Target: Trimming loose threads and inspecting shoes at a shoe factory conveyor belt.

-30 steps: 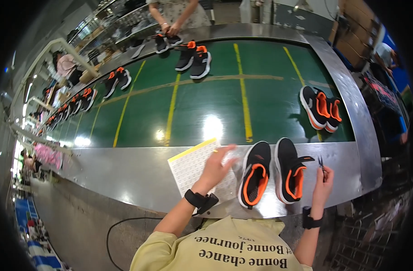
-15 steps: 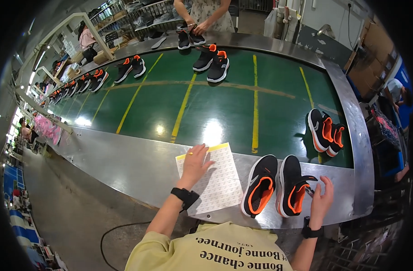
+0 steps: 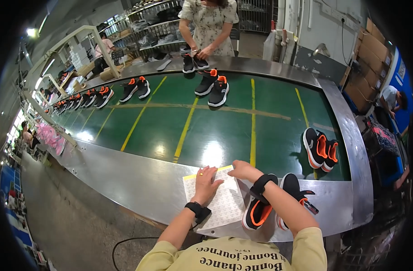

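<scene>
In the head view, the left hand (image 3: pixel 207 180) lies flat, palm down and fingers spread, on the white printed sheet with a yellow top edge (image 3: pixel 220 201) that rests on the brushed steel rim (image 3: pixel 138 180) of the green conveyor belt with yellow lines (image 3: pixel 215 122). The right hand (image 3: pixel 242 170) has come across from the 3 o'clock side, where it hovered beside the shoes half a second ago, and now rests open at the sheet's upper right corner, just at 2 o'clock of the left hand; it clasps nothing. The pair of black sneakers with orange lining (image 3: pixel 279 203) sits on the rim at 3 o'clock of the sheet, partly hidden under the right forearm. A second black and orange pair (image 3: pixel 319 149) lies on the belt at 1 o'clock of the first. At 12 o'clock, across the belt, another person in a pale flowered dress (image 3: pixel 208 22) handles a black shoe (image 3: pixel 193 61), more pairs (image 3: pixel 213 86) nearby.
</scene>
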`<state>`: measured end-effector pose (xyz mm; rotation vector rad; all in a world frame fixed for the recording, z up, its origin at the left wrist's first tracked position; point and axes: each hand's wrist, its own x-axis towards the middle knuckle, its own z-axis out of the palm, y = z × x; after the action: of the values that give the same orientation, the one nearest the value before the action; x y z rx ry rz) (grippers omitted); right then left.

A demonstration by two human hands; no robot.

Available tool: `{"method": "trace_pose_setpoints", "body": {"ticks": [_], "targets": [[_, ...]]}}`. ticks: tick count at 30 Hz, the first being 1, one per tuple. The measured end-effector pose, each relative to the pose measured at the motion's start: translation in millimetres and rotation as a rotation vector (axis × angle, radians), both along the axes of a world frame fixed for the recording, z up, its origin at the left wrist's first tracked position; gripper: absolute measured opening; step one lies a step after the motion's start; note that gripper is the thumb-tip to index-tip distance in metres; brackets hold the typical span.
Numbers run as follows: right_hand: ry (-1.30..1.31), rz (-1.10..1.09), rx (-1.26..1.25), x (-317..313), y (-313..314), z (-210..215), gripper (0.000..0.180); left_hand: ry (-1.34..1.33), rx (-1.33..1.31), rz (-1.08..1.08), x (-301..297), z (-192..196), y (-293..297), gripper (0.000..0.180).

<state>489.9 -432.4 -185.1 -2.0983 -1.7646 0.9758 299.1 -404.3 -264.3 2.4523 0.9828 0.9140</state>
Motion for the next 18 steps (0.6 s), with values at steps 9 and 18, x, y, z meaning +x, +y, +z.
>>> {"method": "trace_pose_setpoints", "body": {"ticks": [9, 18], "targets": [[0.003, -0.078, 0.127, -0.2, -17.8, -27.2, 0.066, -0.244, 0.058, 0.063, 9.5, -5.6, -16.4, 0.024], [0.027, -0.005, 0.259, 5.7, -34.4, 13.4, 0.030, -0.270, -0.454, -0.046, -7.3, 41.1, -16.1, 0.015]]}}
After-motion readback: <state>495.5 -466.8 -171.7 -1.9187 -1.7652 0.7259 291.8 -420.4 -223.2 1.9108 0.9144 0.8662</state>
